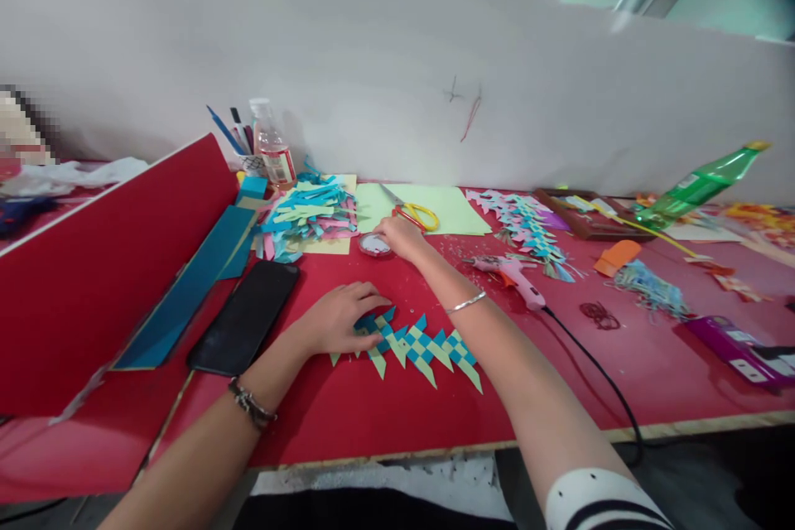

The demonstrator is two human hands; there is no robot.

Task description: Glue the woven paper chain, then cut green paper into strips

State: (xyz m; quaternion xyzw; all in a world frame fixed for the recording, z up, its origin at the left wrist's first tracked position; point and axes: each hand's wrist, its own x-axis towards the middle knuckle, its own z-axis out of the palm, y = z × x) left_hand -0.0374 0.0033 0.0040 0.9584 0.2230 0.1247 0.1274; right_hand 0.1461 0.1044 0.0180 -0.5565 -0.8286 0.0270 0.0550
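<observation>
A woven paper strip (pixel 422 348) in blue and pale yellow-green, with pointed edges, lies flat on the red table. My left hand (pixel 341 317) rests over its left end, thumb and fingers apart, covering part of it. Farther back, my right hand (pixel 401 236) reaches to a small round dish (pixel 374 245) with whitish contents. Its fingers are bent together at the dish's right rim; whatever they hold, if anything, is too small to make out. Just behind that hand, scissors (pixel 422 216) with yellow and red handles lie on pale green paper (pixel 460 211).
A pink glue gun (pixel 513 277) with a black cord lies right of my right forearm. A black phone (pixel 245 319) is at left, beside a red upright board (pixel 124 273). Paper strips (pixel 314 211), a clear bottle (pixel 273 145) and a tilted green bottle (pixel 701 186) stand farther back.
</observation>
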